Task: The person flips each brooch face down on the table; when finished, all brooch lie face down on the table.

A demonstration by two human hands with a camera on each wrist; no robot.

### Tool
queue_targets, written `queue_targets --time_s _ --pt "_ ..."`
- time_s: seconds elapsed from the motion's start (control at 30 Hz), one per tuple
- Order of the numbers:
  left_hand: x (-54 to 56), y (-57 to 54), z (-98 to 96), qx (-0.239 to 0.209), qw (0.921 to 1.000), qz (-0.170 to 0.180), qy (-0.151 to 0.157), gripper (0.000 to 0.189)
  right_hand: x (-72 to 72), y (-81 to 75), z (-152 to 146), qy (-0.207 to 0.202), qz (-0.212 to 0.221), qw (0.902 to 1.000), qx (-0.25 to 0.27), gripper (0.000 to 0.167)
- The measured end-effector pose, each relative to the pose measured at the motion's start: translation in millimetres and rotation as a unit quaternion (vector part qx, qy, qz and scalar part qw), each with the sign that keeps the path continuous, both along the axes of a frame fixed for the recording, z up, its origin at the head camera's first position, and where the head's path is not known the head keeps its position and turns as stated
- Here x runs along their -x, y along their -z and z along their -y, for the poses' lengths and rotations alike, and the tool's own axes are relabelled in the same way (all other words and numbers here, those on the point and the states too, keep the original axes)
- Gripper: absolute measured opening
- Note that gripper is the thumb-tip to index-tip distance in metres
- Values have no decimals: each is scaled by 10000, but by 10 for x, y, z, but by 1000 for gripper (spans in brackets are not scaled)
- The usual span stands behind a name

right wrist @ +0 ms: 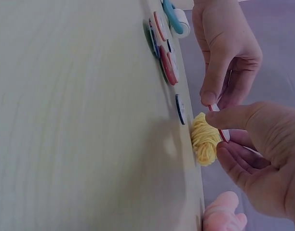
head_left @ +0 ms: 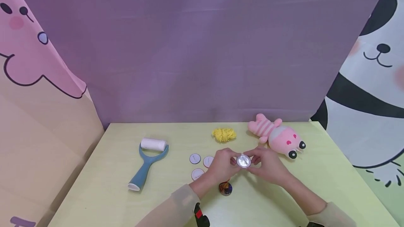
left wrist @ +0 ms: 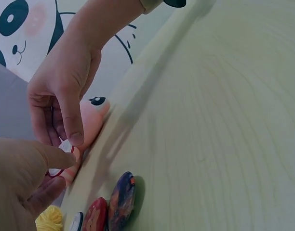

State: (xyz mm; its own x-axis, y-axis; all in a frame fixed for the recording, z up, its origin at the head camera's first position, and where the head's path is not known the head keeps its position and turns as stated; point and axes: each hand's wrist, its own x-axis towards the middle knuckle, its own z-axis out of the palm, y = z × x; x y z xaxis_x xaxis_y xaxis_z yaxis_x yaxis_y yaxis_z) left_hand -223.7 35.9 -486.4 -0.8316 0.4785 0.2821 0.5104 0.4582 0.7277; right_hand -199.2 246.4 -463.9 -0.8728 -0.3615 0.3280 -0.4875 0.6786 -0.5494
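Observation:
Above the table, my left hand (head_left: pixel 222 164) and right hand (head_left: pixel 266 165) pinch a small round badge (head_left: pixel 243 161) between fingers and thumbs, one from each side. Its shiny silvery face points up at the head camera. A red rim and a whitish side of this badge (right wrist: pixel 224 134) show in the right wrist view. Below the left hand lie more round badges, some pale with a thin line across, such as this pale badge (head_left: pixel 195 158). A dark, colourfully printed badge (head_left: pixel 225 188) rests nearer the front. My left hand partly hides the group.
A blue-handled lint roller (head_left: pixel 145 169) lies on the table (head_left: pixel 104 185) to the left. Behind the hands is a bundle of yellow yarn (head_left: pixel 224 135). A pink plush toy (head_left: pixel 277 137) lies at the back right, close beyond the right hand. A purple cloth (head_left: pixel 202 52) hangs behind.

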Motion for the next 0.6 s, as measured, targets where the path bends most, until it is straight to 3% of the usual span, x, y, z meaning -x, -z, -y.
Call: queue_targets --time_s 0.3,0.6 --pt "17 114 -27 487 9979 -422 -7 25 49 120 13 -31 324 9994 -148 36" --pt "6 137 -91 1250 9888 -807 -104 18 71 188 0 -36 397 9988 -298 36"
